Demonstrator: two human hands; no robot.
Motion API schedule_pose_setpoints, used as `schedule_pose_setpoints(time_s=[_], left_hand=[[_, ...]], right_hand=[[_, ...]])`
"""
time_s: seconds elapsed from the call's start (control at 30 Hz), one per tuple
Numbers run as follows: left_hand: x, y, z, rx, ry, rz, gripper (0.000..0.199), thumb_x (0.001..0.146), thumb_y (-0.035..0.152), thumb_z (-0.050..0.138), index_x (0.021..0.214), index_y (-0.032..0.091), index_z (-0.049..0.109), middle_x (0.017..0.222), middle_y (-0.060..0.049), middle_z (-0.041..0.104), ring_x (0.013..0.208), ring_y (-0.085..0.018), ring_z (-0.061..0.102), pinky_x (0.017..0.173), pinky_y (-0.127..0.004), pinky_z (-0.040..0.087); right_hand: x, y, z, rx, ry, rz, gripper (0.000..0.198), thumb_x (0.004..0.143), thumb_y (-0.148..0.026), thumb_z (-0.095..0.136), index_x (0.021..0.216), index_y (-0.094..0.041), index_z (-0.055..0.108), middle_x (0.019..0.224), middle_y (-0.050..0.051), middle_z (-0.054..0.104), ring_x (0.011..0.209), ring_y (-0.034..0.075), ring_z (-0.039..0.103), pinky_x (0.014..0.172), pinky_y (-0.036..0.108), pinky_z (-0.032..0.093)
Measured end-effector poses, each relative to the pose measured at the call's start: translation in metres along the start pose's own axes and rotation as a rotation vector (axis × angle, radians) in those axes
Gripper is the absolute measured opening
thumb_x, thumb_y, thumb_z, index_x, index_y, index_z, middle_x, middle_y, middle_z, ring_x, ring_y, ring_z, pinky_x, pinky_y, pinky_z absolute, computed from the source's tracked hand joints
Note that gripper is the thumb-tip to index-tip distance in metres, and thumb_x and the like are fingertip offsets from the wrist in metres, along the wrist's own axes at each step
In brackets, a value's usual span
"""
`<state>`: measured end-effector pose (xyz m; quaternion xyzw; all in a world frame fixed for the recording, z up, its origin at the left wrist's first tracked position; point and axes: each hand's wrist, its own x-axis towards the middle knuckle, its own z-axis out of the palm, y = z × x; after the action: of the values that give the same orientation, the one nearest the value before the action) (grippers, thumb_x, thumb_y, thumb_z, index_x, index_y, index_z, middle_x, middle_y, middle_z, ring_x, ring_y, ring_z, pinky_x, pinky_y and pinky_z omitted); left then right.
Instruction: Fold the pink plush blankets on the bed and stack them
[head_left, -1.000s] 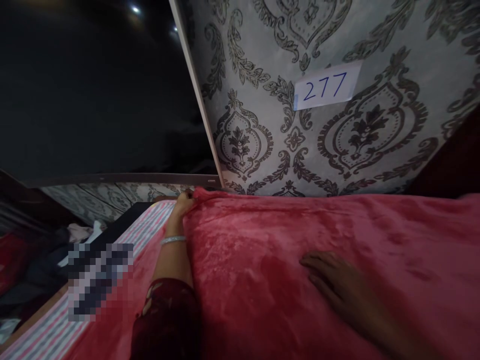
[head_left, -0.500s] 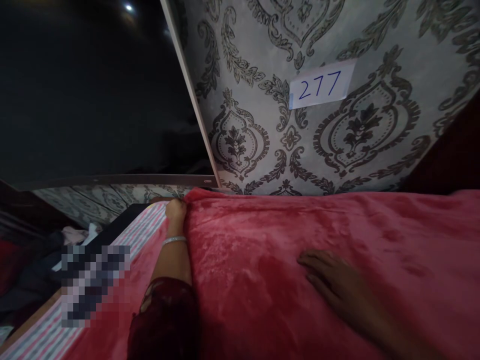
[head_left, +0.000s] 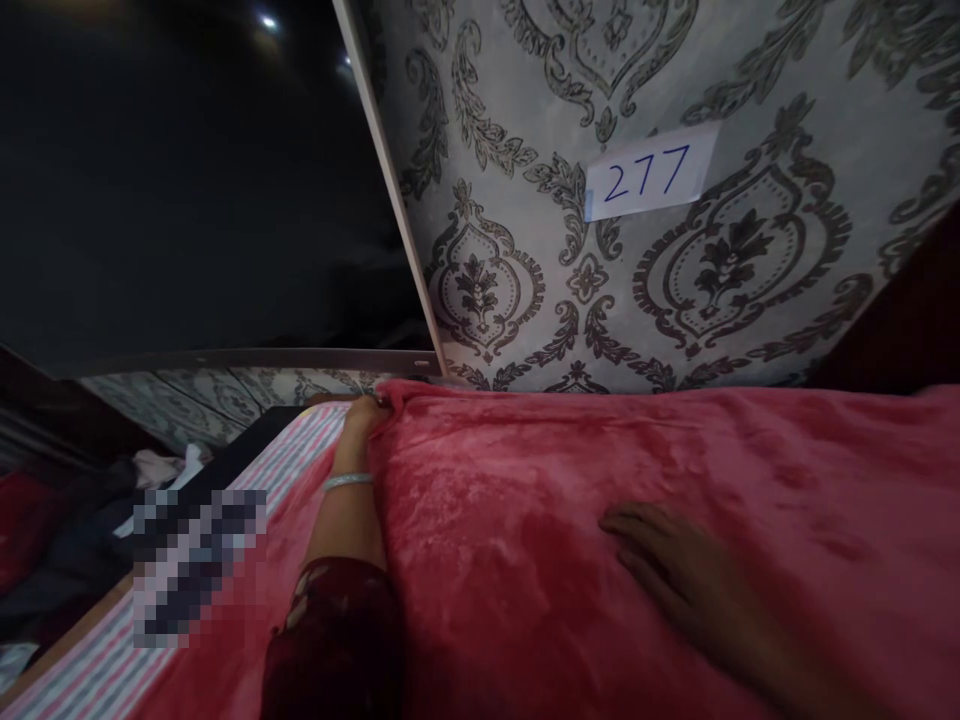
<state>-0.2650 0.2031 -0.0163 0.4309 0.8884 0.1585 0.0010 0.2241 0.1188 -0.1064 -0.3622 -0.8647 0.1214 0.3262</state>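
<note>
A red plush blanket spreads over a bed, its far edge against the wall. At the blanket's far left corner, my left hand is closed on its edge, and the cloth bunches up beside the knuckles. The fingertips there are mostly hidden. A pale bracelet circles that wrist. Resting on the blanket to the right, my right hand lies flat and open, fingers stretched toward the left, holding nothing. Left of my left arm shows a striped sheet in pink, white and grey.
A large dark television stands over the far left. Patterned wallpaper bears a paper sign reading 277. A black board-like edge runs beside the sheet, with clothes heaped past it. A patch at lower left is pixelated.
My left hand has shifted slightly right and away from me, and the blanket corner is bunched more beside it. My right hand stays flat in place. The view has tilted a little.
</note>
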Motion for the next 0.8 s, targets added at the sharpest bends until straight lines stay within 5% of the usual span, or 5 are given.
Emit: schedule_pose_setpoints(time_s=[0.2,0.3,0.53,0.67,0.8], left_hand=[[-0.012,0.009,-0.006,0.110,0.262,-0.071,0.035,0.093,0.025,0.047,0.119,0.011,0.067,0.125,-0.025,0.066,0.120,-0.038,0.061,0.093,-0.044,0.048],[-0.015,0.012,-0.007,0.112,0.342,-0.119,0.039,0.095,0.023,0.042,0.127,0.012,0.062,0.114,-0.024,0.071,0.110,-0.038,0.066,0.088,-0.045,0.049],[-0.018,0.016,0.008,0.125,0.284,-0.021,0.053,0.095,0.030,0.044,0.145,0.010,0.047,0.124,-0.025,0.067,0.116,-0.037,0.064,0.092,-0.046,0.050],[-0.018,0.008,0.023,0.221,0.062,0.036,0.055,0.098,0.045,0.039,0.145,0.020,0.050,0.154,-0.017,0.047,0.144,-0.036,0.039,0.111,-0.060,0.035],[-0.019,-0.001,0.024,0.243,-0.041,0.024,0.057,0.102,0.048,0.026,0.146,0.021,0.051,0.156,-0.015,0.046,0.144,-0.037,0.037,0.108,-0.065,0.035]], right_hand=[[0.000,-0.001,-0.001,-0.011,-0.012,-0.007,0.033,0.100,-0.037,0.044,0.114,-0.027,0.073,0.115,0.009,0.072,0.103,0.026,0.069,0.089,0.046,0.058],[0.000,-0.001,-0.001,-0.016,-0.012,-0.011,0.033,0.100,-0.036,0.044,0.113,-0.027,0.073,0.115,0.009,0.073,0.103,0.026,0.069,0.089,0.047,0.058],[-0.001,0.000,0.000,-0.029,0.003,-0.016,0.033,0.100,-0.035,0.044,0.113,-0.026,0.073,0.114,0.009,0.073,0.103,0.027,0.069,0.087,0.048,0.058],[-0.001,0.002,0.001,-0.012,0.015,-0.045,0.031,0.100,-0.034,0.045,0.114,-0.026,0.072,0.114,0.008,0.072,0.103,0.026,0.069,0.087,0.046,0.057],[0.004,-0.002,0.000,0.014,-0.024,-0.037,0.029,0.100,-0.029,0.045,0.116,-0.024,0.069,0.116,0.009,0.070,0.104,0.024,0.066,0.088,0.042,0.054]])
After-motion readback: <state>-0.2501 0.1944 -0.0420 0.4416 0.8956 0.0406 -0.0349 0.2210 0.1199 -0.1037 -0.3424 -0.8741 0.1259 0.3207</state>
